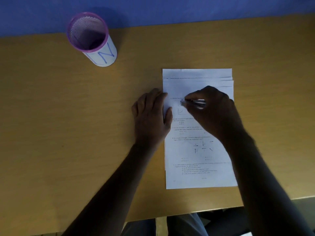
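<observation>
A stack of printed white sheets (199, 160) lies on the wooden desk (68, 133), right of centre, with the lower sheets showing at the top edge. My left hand (151, 116) lies flat with straight fingers, pressing the left edge of the top sheet. My right hand (213, 109) grips a pen (196, 103) whose tip touches the page near a small diagram in the upper part of the sheet. My right forearm covers part of the sheet's right side.
A purple mesh pen holder (90, 38) with a white label marked in blue stands at the back left of the desk. A blue wall (187, 9) runs behind the desk. The desk's near edge is at the bottom, with my legs below it.
</observation>
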### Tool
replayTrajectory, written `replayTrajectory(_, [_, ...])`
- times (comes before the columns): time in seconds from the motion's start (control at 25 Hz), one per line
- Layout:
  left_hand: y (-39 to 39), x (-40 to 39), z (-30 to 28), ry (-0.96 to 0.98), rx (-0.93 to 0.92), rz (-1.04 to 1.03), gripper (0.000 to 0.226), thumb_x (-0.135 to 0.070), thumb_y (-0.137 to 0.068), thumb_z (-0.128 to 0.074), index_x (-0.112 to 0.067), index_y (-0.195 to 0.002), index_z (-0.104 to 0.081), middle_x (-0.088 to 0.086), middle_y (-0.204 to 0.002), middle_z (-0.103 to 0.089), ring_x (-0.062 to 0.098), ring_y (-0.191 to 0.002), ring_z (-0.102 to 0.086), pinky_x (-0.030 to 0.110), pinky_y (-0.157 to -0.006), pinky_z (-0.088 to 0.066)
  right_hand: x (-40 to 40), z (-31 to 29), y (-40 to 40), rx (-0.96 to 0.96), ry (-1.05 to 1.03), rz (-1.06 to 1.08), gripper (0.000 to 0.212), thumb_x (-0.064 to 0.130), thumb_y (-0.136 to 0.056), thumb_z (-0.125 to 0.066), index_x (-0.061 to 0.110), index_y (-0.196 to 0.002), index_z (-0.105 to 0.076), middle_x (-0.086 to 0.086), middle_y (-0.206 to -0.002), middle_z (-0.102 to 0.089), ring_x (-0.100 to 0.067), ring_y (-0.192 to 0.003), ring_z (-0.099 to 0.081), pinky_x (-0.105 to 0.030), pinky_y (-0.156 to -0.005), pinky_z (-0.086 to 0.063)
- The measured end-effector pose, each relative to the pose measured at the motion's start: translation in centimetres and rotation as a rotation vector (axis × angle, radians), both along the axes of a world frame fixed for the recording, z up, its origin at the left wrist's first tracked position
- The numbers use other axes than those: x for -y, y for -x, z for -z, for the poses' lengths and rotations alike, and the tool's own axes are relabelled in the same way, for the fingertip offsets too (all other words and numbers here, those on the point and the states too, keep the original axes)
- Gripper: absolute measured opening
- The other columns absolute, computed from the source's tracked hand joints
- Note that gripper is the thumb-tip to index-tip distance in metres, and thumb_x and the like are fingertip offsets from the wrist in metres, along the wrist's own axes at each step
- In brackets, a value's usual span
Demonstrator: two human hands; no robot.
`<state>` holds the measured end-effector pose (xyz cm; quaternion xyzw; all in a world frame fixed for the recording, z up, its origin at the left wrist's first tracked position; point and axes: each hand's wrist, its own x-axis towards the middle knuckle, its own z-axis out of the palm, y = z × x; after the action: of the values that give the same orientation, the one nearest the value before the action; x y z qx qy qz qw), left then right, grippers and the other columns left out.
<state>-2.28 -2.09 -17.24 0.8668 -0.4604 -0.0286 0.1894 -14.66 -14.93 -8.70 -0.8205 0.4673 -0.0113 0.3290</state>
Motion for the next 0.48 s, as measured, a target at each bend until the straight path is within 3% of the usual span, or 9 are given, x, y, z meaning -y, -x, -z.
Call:
replayTrajectory(0.08, [0.0,0.0,0.0,0.002,-0.003,-0.001,0.043,-0.040,-0.095,-0.057,-0.019,-0.133,-0.061,0.003,-0.144,-0.056,0.027,-0.132,-0.046,0.042,-0.107,-0.035,0.7,-0.2,0.2,0.061,-0.084,0.112,0.016,0.045,-0.093,-0.072,0.036,-0.104,-0.079,0.020,-0.104,-0.075,-0.002,-0.093,-0.071,-0.027,-0.083,-0.057])
replayTrajectory(0.16, [0.0,0.0,0.1,0.008,-0.001,-0.001,0.043,-0.040,-0.095,-0.057,-0.018,-0.132,-0.061,0.003,-0.144,-0.057,0.026,-0.131,-0.046,0.042,-0.107,-0.035,0.9,-0.3,0.5,0.094,-0.147,0.209,0.009,0.044,-0.091,-0.072,0.039,-0.090,-0.079,0.021,-0.089,-0.076,-0.004,-0.076,-0.072,-0.035,-0.084,-0.061])
replayTrajectory(0.32, [0.1,0.0,0.1,0.013,-0.002,0.000,0.043,-0.040,-0.095,-0.058,-0.018,-0.132,-0.061,0.003,-0.144,-0.057,0.025,-0.131,-0.045,0.041,-0.107,-0.034,1.0,-0.3,0.7,0.077,-0.175,0.248,0.017,0.043,-0.091,-0.071,0.047,-0.075,-0.075,0.028,-0.082,-0.074,-0.006,-0.069,-0.072,-0.037,-0.082,-0.062])
replayTrajectory(0.44, [0.1,0.1,0.1,0.015,-0.006,-0.004,0.043,-0.040,-0.095,-0.058,-0.019,-0.132,-0.062,0.003,-0.144,-0.057,0.025,-0.131,-0.045,0.042,-0.107,-0.035,1.1,0.5,1.4,0.145,-0.167,0.258,0.007,0.043,-0.093,-0.072,0.045,-0.096,-0.077,0.023,-0.090,-0.075,-0.002,-0.076,-0.070,-0.033,-0.082,-0.060])
replayTrajectory(0.48, [0.1,0.1,0.1,0.018,-0.008,-0.006,0.043,-0.040,-0.095,-0.058,-0.019,-0.132,-0.062,0.002,-0.144,-0.057,0.025,-0.131,-0.045,0.042,-0.107,-0.035,1.2,0.8,1.8,0.181,-0.171,0.270,0.015,0.042,-0.093,-0.074,0.042,-0.107,-0.077,0.016,-0.096,-0.076,0.000,-0.077,-0.069,-0.030,-0.080,-0.057])
